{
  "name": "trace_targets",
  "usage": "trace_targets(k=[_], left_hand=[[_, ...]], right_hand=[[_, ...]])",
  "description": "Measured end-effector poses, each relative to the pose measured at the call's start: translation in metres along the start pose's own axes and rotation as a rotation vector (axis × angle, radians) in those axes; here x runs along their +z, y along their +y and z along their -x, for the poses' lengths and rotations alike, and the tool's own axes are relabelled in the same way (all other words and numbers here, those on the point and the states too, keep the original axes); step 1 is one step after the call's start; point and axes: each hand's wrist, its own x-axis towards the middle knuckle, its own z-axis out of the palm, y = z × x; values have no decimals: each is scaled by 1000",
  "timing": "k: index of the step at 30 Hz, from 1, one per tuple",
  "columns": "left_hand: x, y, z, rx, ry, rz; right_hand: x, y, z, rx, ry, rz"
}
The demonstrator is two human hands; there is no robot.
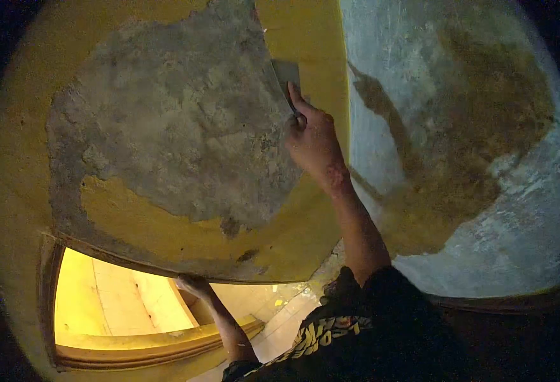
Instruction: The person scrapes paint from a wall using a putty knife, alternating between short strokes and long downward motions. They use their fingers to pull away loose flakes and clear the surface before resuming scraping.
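Note:
My right hand is closed round a scraper, its index finger stretched along the blade. The flat metal blade lies against the yellow wall, at the right edge of a large bare grey patch where the paint is gone. Lower down, my left hand rests at the top edge of a lit opening, its fingers bent over the frame. Whether it holds anything else does not show.
The opening has a brown wooden frame, with a bright room beyond. Right of the wall corner is a pale blue wall with a large brown patch and my arm's shadow.

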Motion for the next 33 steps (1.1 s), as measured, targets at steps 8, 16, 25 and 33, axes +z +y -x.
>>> trace_targets(k=[8, 16, 25, 33], left_hand=[[-4, 19, -5, -270, -37, 72], [-7, -8, 0, -210, -63, 37], [-10, 124, 22, -785, -325, 219], [59, 328, 68, -1051, -1811, 887]], right_hand=[[15, 18, 13, -159, 62, -24], [4, 3, 7, -115, 38, 148], [-1, 6, 1, -56, 10, 127], [31, -105, 19, -718, -141, 340]])
